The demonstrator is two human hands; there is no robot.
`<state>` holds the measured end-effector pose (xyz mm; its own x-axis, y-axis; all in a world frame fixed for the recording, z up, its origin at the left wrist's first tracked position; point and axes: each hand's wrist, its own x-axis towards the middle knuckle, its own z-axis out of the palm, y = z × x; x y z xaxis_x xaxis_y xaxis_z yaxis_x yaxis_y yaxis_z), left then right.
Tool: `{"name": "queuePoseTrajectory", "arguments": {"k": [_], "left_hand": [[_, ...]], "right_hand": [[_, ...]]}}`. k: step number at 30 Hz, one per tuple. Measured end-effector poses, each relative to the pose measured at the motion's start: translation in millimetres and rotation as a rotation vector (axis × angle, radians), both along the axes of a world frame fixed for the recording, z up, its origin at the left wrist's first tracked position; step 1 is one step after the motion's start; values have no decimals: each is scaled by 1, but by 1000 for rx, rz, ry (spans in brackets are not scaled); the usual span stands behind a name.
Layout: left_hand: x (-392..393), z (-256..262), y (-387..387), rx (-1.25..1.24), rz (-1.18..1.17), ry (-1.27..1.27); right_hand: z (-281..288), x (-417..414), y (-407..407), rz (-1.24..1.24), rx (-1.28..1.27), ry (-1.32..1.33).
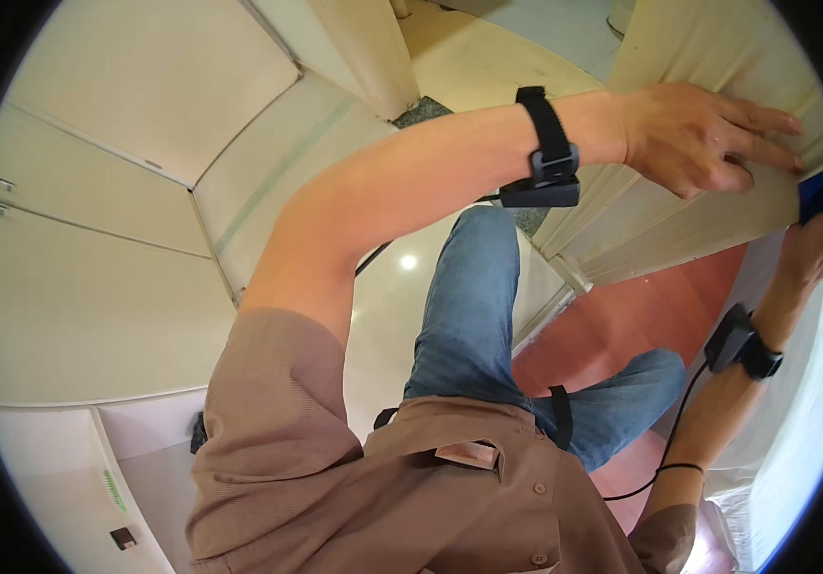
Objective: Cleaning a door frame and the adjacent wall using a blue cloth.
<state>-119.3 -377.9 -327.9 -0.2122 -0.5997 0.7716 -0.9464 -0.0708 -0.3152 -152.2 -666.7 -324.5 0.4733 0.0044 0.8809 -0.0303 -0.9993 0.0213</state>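
My left hand [698, 136] reaches across to the upper right, back of the hand towards me. Its fingers are spread and partly bent against a cream upright surface [677, 229] with long folds or ridges. I see nothing in that hand. Lower and further right, my right hand [820, 237] is at the picture's rim, partly cut off. It grips a dark blue item [819, 192], perhaps a cloth, pressed against the cream surface. Most of the blue item is hidden by the fingers and the dark rim.
Cream cabinet doors [88, 287] with small metal handles line the left. An open white compartment [45, 459] is at the lower left. A pale shiny floor [390, 330] meets a reddish floor [627, 316] at a door sill [544, 316]. White sheeting [785, 445] hangs at right.
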Motion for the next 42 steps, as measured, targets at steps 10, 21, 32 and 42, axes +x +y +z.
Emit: {"name": "queuePoseTrajectory", "arguments": {"k": [10, 21, 32, 42], "left_hand": [[11, -5, 10, 38, -68, -30], [18, -18, -27, -12, -189, 65], [-48, -39, -32, -186, -71, 795], [-243, -47, 97, -1251, 342, 2700]], "right_hand": [[-128, -45, 116, 771, 954, -2], [-370, -107, 90, 450, 1303, 666], [-305, -210, 141, 685, 2868, 978], [-9, -188, 176, 685, 2736, 1158]]}}
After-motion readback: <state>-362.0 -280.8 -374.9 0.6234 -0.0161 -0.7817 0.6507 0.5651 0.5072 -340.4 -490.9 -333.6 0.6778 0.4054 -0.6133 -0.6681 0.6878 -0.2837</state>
